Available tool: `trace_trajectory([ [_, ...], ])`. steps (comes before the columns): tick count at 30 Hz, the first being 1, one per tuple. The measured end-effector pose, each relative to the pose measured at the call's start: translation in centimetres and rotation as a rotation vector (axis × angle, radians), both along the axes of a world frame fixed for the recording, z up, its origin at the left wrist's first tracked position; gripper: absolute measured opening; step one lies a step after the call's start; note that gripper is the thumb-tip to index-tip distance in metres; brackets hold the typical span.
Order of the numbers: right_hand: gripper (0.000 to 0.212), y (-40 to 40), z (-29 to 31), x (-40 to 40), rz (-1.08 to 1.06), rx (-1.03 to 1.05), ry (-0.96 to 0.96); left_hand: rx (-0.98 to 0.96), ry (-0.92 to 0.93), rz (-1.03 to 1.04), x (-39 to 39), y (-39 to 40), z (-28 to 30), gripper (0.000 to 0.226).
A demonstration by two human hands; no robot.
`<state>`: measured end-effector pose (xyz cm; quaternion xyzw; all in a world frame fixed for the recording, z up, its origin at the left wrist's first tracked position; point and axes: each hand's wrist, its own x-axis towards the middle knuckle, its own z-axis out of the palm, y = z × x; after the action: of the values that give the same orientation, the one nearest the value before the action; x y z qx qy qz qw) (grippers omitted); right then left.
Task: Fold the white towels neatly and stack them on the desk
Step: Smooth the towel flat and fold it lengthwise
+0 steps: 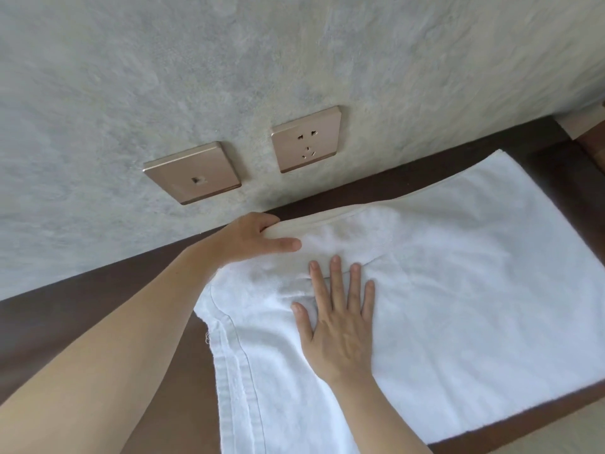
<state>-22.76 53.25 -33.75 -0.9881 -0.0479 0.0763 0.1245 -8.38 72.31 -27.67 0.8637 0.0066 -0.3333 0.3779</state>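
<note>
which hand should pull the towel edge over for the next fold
Left. The left hand already pinches the towel edge near the wall, so it can likely carry it over. The right hand lies flat on the cloth, pinning it to the desk.

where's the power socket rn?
Head view, upper centre: power socket on the grey wall, right of the data port plate, above the desk.

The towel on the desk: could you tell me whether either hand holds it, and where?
The left hand grips the white towel at its far edge; the right hand only presses flat on it.
</note>
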Motion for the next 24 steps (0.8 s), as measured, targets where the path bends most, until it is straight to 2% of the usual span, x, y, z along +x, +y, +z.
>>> trace_trajectory([
  [1,0.069,0.0,0.0,-0.1,-0.004,-0.005,0.003,-0.015,0.0,-0.005,-0.3,0.3,0.1,0.05],
  [3,0.069,-0.1,0.1,-0.2,-0.001,-0.01,0.008,-0.025,-0.02,-0.018,-0.6,0.7,0.1,0.038],
  [6,0.071,0.1,0.1,-0.1,-0.001,-0.033,0.019,0.075,-0.057,-0.061,-0.4,1.8,0.1,0.036],
  [10,0.072,0.3,0.3,-0.2,0.012,-0.049,0.035,0.259,0.004,-0.132,-1.0,4.5,0.0,0.046],
  [13,0.07,0.8,0.6,-0.2,-0.035,-0.027,0.044,0.299,-0.088,-0.096,-2.2,5.9,-0.2,0.044],
  [17,0.073,3.1,0.9,-2.4,-0.024,0.002,0.037,0.414,-0.322,0.007,-4.3,6.5,-1.7,0.039],
  [21,0.071,4.4,0.3,-4.1,0.051,-0.063,0.01,0.273,-0.538,0.12,-7.0,6.2,-3.4,0.046],
  [24,0.07,4.6,0.6,-4.0,0.031,-0.082,0.032,0.131,-0.481,0.345,-9.3,6.4,-3.3,0.062],
])
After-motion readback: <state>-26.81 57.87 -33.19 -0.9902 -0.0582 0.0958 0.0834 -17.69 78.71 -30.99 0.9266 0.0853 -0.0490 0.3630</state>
